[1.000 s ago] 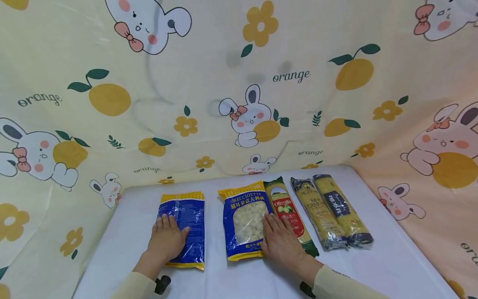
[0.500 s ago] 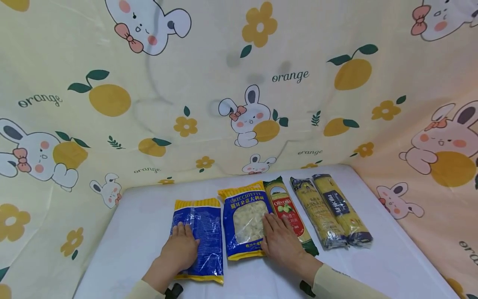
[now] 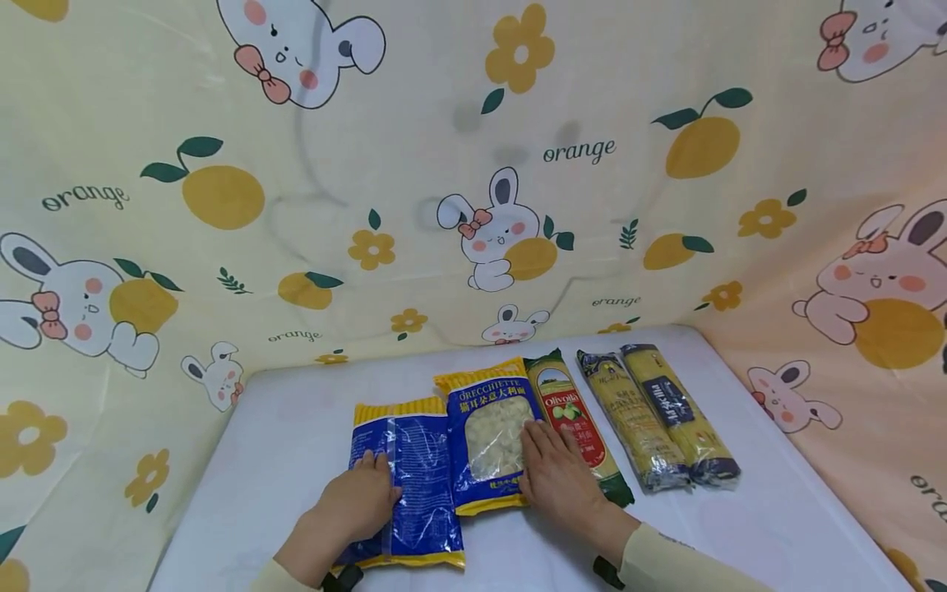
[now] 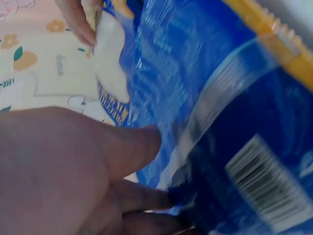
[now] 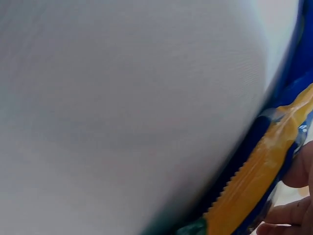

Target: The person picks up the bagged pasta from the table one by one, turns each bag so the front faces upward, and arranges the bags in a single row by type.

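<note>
Face down on the white table lies a blue and yellow pasta bag (image 3: 422, 493), its back print and barcode showing in the left wrist view. My left hand (image 3: 358, 501) rests on its left part, thumb and fingers pressed on the film (image 4: 161, 88). Right beside it is an orecchiette bag (image 3: 496, 432), face up with a clear window of pale pasta. My right hand (image 3: 565, 481) lies over that bag's right edge and the lower part of a green and red Olivoila spaghetti pack (image 3: 570, 411). In the right wrist view its fingers (image 5: 296, 213) touch the bag near its yellow end.
Two long spaghetti packs, one gold with dark ends (image 3: 632, 419) and one with a dark blue label (image 3: 681, 415), lie side by side at the right of the table (image 3: 777, 526). A cloth curtain (image 3: 414, 181) printed with rabbits and oranges hangs behind and along the sides.
My left hand has slid the face-down bag right and toward me, up against the orecchiette bag, tilting it slightly. My right hand and the other packs have stayed in place.
</note>
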Demonstrator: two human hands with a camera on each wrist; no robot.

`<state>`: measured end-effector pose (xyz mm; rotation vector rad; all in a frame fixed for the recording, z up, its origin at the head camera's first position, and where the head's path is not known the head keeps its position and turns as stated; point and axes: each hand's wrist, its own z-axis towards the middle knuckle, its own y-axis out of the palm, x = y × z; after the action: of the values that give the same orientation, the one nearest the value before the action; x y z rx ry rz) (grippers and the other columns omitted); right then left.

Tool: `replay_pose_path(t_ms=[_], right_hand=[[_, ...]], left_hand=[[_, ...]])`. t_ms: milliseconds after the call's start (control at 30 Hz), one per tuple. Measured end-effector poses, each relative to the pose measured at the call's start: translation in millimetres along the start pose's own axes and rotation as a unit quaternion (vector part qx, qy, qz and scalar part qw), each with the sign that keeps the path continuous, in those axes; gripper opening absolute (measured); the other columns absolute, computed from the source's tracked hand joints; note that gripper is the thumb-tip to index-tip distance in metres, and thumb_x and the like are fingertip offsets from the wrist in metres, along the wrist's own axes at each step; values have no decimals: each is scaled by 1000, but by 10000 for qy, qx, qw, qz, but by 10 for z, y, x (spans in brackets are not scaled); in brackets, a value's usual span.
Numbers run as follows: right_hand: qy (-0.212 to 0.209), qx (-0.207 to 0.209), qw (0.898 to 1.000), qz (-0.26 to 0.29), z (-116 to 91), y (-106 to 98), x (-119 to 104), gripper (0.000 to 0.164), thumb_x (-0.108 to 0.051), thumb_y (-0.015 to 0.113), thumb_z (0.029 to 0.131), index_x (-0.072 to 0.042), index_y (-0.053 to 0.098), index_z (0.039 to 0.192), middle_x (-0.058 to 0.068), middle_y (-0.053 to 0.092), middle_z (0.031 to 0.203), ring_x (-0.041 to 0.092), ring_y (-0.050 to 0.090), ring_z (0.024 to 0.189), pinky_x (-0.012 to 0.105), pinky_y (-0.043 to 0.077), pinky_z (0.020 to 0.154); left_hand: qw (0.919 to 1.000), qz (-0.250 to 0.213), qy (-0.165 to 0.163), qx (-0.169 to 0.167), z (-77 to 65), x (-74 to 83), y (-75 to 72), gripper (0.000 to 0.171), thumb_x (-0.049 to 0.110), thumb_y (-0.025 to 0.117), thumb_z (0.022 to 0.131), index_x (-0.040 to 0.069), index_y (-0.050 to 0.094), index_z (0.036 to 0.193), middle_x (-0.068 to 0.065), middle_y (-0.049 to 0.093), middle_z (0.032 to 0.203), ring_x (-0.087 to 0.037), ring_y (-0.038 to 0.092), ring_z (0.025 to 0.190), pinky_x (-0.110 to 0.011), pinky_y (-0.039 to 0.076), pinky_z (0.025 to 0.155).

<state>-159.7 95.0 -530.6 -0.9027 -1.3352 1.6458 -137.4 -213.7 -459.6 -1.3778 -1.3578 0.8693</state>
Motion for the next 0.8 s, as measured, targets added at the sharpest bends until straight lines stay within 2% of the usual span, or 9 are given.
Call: replay_pose_path(t_ms=[67,133,233,300,433,500,633,700,800], right_hand=[[-56,28,10000,-2,0,-29,-25,59,-26,62,99,3,54,149,20,51,158,40,45,149,63,32,123],[-151,120,9998,-47,-2,-62,-60,54,-25,64,98,3,60,144,19,55,153,39,48,146,61,35,122],[-326,378,9987,-119,-11,-113,-144,41,-24,68,95,-1,70,129,14,64,139,35,57,134,56,43,117],[-447,592,9972,-110,-20,-133,-226,31,-25,71,93,-6,74,117,9,69,126,30,61,121,51,49,110],[-692,771,9946,91,-61,-146,-449,16,-28,72,93,-14,73,100,0,67,104,21,61,101,46,53,95],[-812,698,9940,230,-86,-146,-566,13,-30,70,95,-17,71,94,-3,64,98,19,59,95,44,52,90],[-1019,480,9930,359,-124,-144,-760,17,-35,66,97,-21,65,87,-6,57,90,16,53,89,40,47,83],[-1110,472,9923,296,-139,-137,-833,21,-38,67,97,-22,62,84,-7,55,87,15,51,86,37,45,79],[-1189,473,9917,109,-163,-143,-918,28,-45,68,97,-22,61,82,-6,55,84,16,52,85,35,42,75]], left_hand=[[9999,57,74,58,19,-33,-55,56,30,67,103,-14,59,137,-34,63,137,-49,61,130,-62,53,102],[9998,113,99,127,51,-63,-129,47,31,69,102,-9,67,126,-25,73,116,-41,72,109,-57,59,90],[9992,233,35,334,142,-83,-252,32,30,68,103,-1,72,109,-12,72,89,-27,69,78,-50,61,71],[9979,351,63,548,235,-79,-327,25,27,67,103,3,72,103,-9,70,83,-22,64,70,-47,59,65],[9921,554,250,1094,473,-29,-410,17,20,67,103,6,74,107,-9,73,90,-25,68,79,-48,61,70],[9874,628,475,1373,613,5,-409,14,19,67,103,7,75,107,-8,73,92,-27,68,84,-50,60,77],[9746,788,1028,1825,872,70,-342,11,21,68,104,13,76,105,-5,72,95,-28,63,90,-55,54,85],[9699,847,1248,1912,972,107,-297,12,24,68,104,14,75,107,-5,71,98,-29,61,94,-56,52,89],[9674,959,1414,1867,1083,160,-225,19,29,65,106,14,73,115,-7,68,106,-31,59,103,-57,49,94]])
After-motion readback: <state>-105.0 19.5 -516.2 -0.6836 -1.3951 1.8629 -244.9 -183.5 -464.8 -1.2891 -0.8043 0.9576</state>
